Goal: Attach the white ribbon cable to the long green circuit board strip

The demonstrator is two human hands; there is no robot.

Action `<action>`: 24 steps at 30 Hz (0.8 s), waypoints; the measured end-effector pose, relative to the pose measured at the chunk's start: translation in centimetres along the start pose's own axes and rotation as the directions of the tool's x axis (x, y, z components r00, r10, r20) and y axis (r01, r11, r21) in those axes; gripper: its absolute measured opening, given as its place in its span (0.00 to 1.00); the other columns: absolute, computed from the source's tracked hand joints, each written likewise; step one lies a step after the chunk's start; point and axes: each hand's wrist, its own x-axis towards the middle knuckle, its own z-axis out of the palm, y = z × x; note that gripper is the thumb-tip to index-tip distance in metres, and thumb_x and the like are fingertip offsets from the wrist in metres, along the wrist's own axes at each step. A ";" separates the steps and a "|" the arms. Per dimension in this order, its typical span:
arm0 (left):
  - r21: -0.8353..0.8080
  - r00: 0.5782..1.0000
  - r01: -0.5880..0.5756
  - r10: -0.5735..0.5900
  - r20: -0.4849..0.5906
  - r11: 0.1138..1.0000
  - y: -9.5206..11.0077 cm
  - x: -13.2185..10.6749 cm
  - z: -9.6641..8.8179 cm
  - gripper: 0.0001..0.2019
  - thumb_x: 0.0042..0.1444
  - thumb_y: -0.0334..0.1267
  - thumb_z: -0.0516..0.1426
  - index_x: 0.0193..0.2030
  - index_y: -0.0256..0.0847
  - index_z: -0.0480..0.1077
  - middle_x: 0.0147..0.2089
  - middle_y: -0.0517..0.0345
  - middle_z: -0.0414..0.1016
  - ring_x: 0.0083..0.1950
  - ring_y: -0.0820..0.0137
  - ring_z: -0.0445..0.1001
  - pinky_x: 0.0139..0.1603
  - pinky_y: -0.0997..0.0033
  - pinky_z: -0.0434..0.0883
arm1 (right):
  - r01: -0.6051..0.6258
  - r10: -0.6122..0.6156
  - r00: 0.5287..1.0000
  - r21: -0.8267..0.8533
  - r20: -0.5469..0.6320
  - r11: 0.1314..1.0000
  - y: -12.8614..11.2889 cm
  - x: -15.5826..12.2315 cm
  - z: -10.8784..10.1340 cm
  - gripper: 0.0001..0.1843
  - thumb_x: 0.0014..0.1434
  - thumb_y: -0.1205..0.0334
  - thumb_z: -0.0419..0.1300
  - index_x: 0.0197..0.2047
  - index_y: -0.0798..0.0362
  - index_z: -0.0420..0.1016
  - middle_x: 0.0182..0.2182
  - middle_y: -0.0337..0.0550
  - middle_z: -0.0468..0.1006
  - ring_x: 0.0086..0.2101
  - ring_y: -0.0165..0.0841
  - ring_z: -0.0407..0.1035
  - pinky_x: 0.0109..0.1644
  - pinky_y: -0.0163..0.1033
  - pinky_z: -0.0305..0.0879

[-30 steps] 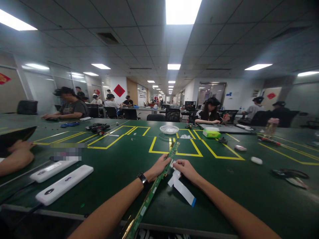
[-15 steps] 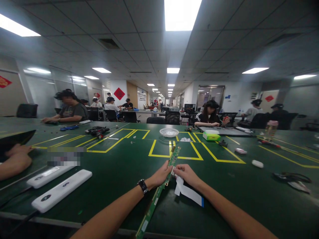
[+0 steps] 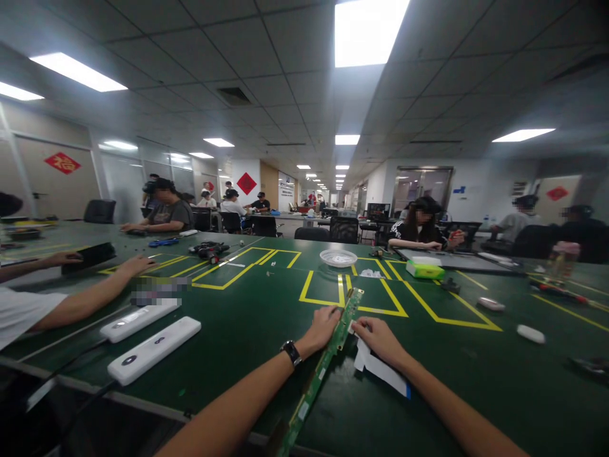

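A long narrow green circuit board lies lengthwise on the dark green table, running from the near edge toward the yellow floor-tape boxes. My left hand, with a black watch at the wrist, grips the board's left edge with curled fingers. My right hand is closed on the end of a white flat ribbon cable right beside the board; the cable trails back under my forearm to a blue tip.
Two white bar-shaped devices lie at the left. A neighbour's arm reaches over the table at far left. A clear dish, a green box, small white parts and tools sit farther back. Other people work at the far side.
The view has swung to the left, bringing the neighbour's arm into sight. Both hands keep their hold on the board and the ribbon cable, which has shifted slightly under my right hand.
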 end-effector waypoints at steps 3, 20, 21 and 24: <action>0.113 0.995 0.053 -0.043 -0.089 0.992 -1.4 0.7 -0.7 0.26 0.63 0.49 0.43 0.61 0.34 0.61 0.62 0.43 0.63 0.63 0.58 0.56 0.63 0.58 0.54 | -0.026 0.021 1.000 -0.222 -0.022 0.975 1.0 0.0 -0.5 0.20 0.62 0.50 0.51 0.28 0.54 0.74 0.26 0.43 0.75 0.30 0.35 0.67 0.34 0.37 0.55; 0.313 0.982 -0.145 0.174 -0.069 0.939 -2.1 0.5 -1.5 0.19 0.62 0.44 0.47 0.57 0.40 0.65 0.55 0.49 0.67 0.58 0.60 0.61 0.59 0.59 0.58 | 0.226 -0.209 0.974 -0.342 0.087 0.912 0.5 -0.8 -0.3 0.09 0.61 0.63 0.51 0.37 0.51 0.72 0.38 0.45 0.74 0.41 0.37 0.66 0.45 0.40 0.60; 0.315 0.981 -0.149 0.180 -0.073 0.937 -2.1 0.5 -1.6 0.19 0.62 0.44 0.48 0.57 0.40 0.65 0.55 0.49 0.67 0.57 0.60 0.61 0.59 0.59 0.58 | 0.208 -0.194 0.978 -0.362 0.074 0.909 0.7 -0.7 -0.4 0.09 0.61 0.64 0.51 0.37 0.51 0.72 0.38 0.45 0.74 0.41 0.37 0.66 0.45 0.40 0.60; 0.325 0.979 -0.155 0.190 -0.078 0.933 -1.8 0.4 -1.8 0.18 0.62 0.42 0.48 0.56 0.39 0.65 0.55 0.49 0.67 0.57 0.61 0.61 0.59 0.59 0.58 | 0.148 -0.147 0.989 -0.404 0.032 0.903 1.2 -0.4 -0.8 0.09 0.60 0.64 0.51 0.35 0.53 0.73 0.37 0.47 0.74 0.41 0.38 0.67 0.45 0.41 0.59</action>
